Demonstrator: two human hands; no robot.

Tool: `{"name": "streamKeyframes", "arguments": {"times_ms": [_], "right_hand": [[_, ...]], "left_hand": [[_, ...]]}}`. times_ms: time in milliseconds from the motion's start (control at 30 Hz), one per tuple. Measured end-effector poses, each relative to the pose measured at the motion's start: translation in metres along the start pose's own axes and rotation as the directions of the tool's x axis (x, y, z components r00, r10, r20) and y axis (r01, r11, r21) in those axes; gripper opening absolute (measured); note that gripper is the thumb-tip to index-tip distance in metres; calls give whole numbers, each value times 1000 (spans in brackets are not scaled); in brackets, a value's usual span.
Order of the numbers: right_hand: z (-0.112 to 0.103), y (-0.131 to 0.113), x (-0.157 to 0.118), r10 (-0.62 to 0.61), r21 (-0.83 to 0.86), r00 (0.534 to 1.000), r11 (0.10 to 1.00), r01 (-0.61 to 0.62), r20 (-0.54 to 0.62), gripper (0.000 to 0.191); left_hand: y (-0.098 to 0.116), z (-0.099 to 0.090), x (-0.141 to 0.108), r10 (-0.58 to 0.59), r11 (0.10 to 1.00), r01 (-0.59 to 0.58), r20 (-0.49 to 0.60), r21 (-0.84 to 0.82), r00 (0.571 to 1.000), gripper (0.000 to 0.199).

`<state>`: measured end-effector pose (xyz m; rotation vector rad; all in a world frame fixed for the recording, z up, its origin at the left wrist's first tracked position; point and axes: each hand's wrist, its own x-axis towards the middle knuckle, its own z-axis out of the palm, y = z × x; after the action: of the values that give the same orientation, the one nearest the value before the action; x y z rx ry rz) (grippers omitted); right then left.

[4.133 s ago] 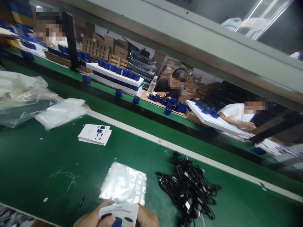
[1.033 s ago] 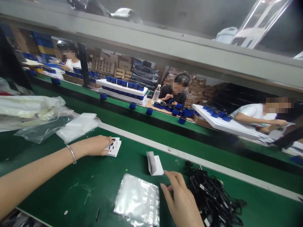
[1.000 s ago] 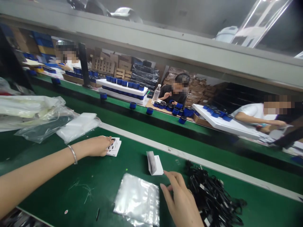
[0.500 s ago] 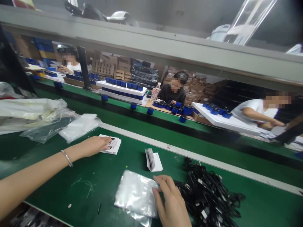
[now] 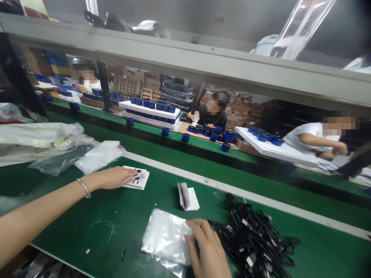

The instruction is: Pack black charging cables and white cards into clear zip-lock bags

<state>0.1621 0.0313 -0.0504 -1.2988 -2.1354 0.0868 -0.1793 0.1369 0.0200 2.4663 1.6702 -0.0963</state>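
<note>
Moving away from the folded leaflet (image 5: 184, 196), the right hand (image 5: 207, 247) is now touching the edge of a clear zip bag (image 5: 166, 237), its grip impossible to tell. The left hand (image 5: 114, 178) is lying open on a stack of printed cards (image 5: 137, 180) on the green workbench (image 5: 63, 220).

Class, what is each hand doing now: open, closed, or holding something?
Left hand: open, fingers resting on a stack of white printed cards.
Right hand: curled against a clear plastic zip bag; grip cannot be told.
</note>
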Motion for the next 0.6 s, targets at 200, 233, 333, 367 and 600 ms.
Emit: {"name": "streamKeyframes", "arguments": {"times_ms": [200,233,333,367,600], "right_hand": [[0,-20,1,116,401,992,912,-85,-55,20],[3,-27,0,158,532,987,838,-122,-23,22],[16,-50,1,320,854,927,410,-321,195,42],[21,-57,2,350,894,893,242,-378,283,51],[21,-61,-1,289,819,860,288,-496,419,32]], "left_hand": [[8,11,-8,-68,995,82,-228,50,971,35],[14,14,-13,-55,995,75,-288,58,956,37],[48,25,-35,59,996,-22,-427,91,902,49],[63,31,-43,115,992,-77,-448,103,887,50],[154,79,-102,75,954,-257,-706,-155,704,62]]}}
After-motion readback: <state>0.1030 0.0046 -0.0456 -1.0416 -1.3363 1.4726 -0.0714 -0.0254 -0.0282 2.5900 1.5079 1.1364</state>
